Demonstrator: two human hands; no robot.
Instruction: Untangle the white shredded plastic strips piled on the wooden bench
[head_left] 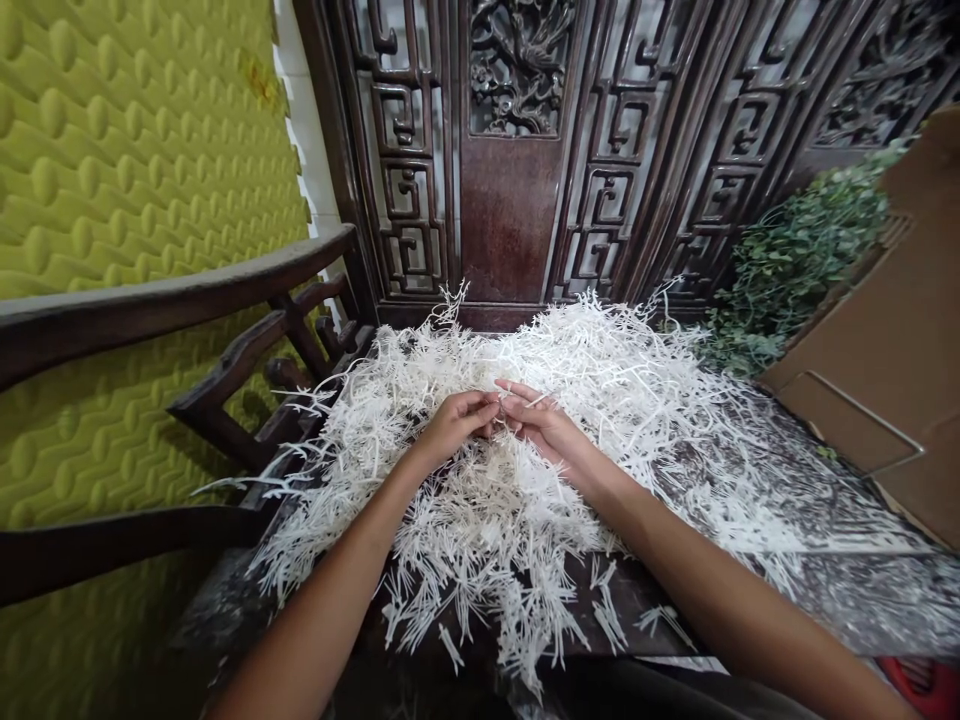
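A large heap of white plastic-looking sprigs and branches (615, 370) covers the dark wooden bench (847, 590). Over its middle, my left hand (463, 420) is closed, with thumb and forefinger pinched at a thin white stem. Facing it and nearly touching, my right hand (536, 415) is closed on a white stem piece that sticks out between its fingers. Spiky white sprigs hang just below both hands. Exactly where the two pieces meet is hidden by the fingers.
A curved dark wooden armrest (187, 290) stands at left, before a yellow textured wall covering (135, 150). Carved wooden panels (510, 220) rise behind. At right are green artificial foliage (810, 250) and a cardboard box (885, 370). Something red (919, 685) shows bottom right.
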